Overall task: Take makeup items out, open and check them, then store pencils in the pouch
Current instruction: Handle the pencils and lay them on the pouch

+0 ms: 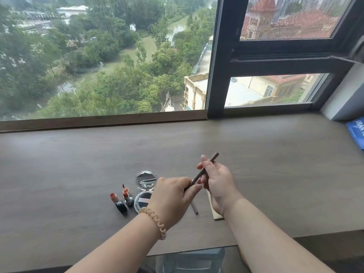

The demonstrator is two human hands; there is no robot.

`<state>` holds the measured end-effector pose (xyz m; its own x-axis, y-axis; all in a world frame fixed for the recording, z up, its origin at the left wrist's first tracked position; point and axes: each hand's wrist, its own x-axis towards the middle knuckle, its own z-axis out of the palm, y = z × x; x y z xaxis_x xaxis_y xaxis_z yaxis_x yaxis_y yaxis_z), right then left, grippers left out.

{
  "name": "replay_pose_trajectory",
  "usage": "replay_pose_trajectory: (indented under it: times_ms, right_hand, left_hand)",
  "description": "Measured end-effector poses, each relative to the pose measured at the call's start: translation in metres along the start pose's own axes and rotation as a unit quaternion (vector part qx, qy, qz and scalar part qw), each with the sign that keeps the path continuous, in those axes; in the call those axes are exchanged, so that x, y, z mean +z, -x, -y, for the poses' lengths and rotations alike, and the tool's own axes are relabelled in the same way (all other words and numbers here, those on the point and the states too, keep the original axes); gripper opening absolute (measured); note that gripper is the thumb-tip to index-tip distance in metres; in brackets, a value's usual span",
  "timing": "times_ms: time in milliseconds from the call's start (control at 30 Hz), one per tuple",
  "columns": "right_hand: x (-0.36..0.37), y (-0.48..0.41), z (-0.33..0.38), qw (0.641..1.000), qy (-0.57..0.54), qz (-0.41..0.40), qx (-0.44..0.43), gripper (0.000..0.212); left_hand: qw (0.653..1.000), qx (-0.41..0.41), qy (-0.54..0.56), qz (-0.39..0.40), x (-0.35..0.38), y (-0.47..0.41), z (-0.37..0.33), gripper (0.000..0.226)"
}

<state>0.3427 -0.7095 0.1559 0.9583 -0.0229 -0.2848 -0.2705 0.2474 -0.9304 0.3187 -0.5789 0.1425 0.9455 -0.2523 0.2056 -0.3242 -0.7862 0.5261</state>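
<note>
Holding: both hands gripped one slim brown makeup pencil (204, 168), slanted above the grey-brown wooden worktop (78, 164).
Left hand (173, 196): fingers curled shut around the pencil's lower end; a coiled beige hair tie (155, 220) circled the wrist.
Right hand (216, 180): thumb and fingers pinched closed on the upper shaft, the tip poking out past them.
Second pencil: a thin grey pencil (194, 208) lay flat just beneath the left hand.
Left of the hands: two uncapped reddish lipsticks in dark cases (121, 201), beside an open round compact with a mirror (144, 189).
Under the right wrist: a flat beige item (213, 208), partly hidden.
</note>
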Motion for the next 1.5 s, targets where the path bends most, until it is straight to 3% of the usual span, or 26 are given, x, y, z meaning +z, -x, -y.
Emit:
replay_pose_trajectory:
  times_ms: [167, 267, 333, 400, 467, 567, 700, 767, 867, 933, 1167, 1300, 1400, 1500]
  right_hand:
    - [-0.006, -0.007, -0.001, 0.995, 0.069, -0.003, 0.07, 0.03]
    - [-0.002, -0.011, -0.01, 0.991, 0.079, -0.045, 0.098, 0.032]
    - [-0.012, -0.021, -0.008, 0.983, 0.01, -0.139, 0.116, 0.031]
    - [-0.044, -0.035, 0.007, 0.95, -0.083, -0.272, 0.127, 0.03]
    - [-0.083, -0.046, 0.02, 0.935, -0.07, -0.336, 0.092, 0.031]
    - [-0.104, -0.052, 0.013, 0.959, 0.037, -0.282, 0.008, 0.029]
    - [-0.083, -0.043, -0.034, 0.978, 0.181, -0.102, -0.026, 0.014]
    - [-0.075, -0.041, -0.059, 0.944, 0.326, -0.027, -0.041, 0.022]
    - [-0.07, -0.036, -0.081, 0.791, 0.602, 0.046, -0.098, 0.053]
    - [-0.069, -0.037, -0.091, 0.716, 0.681, 0.079, -0.136, 0.059]
    - [-0.075, -0.046, -0.122, 0.595, 0.778, 0.085, -0.183, 0.059]
    - [-0.079, -0.049, -0.137, 0.575, 0.781, 0.051, -0.237, 0.062]
    - [-0.076, -0.05, -0.138, 0.591, 0.768, 0.022, -0.248, 0.06]
    - [-0.068, -0.052, -0.14, 0.611, 0.75, 0.001, -0.254, 0.042]
  left_hand:
    - [1.0, -0.017, 0.007, 0.025, -0.002, 0.009, -0.001, 0.043]
    - [0.997, -0.042, -0.041, 0.05, -0.005, 0.005, -0.01, 0.041]
    - [0.993, -0.049, -0.066, 0.079, -0.009, 0.005, -0.014, 0.045]
    - [0.99, -0.063, -0.058, 0.115, -0.011, 0.016, -0.006, 0.048]
    - [0.981, -0.124, -0.029, 0.147, -0.009, 0.032, 0.011, 0.048]
    - [0.958, -0.248, 0.061, 0.133, 0.002, 0.044, 0.04, 0.044]
    - [0.941, -0.29, 0.135, 0.106, 0.016, 0.037, 0.039, 0.037]
    - [0.939, -0.29, 0.135, 0.126, 0.026, 0.026, 0.037, 0.031]
    - [0.935, -0.309, 0.113, 0.13, 0.046, 0.007, 0.036, 0.026]
    - [0.938, -0.309, 0.094, 0.124, 0.059, -0.001, 0.034, 0.019]
    - [0.928, -0.346, -0.065, 0.124, 0.101, -0.011, 0.036, 0.03]
    - [0.914, -0.372, -0.112, 0.117, 0.111, -0.012, 0.035, 0.031]
    - [0.906, -0.388, -0.117, 0.12, 0.112, -0.015, 0.034, 0.032]
    - [0.905, -0.387, -0.121, 0.128, 0.112, -0.015, 0.035, 0.033]
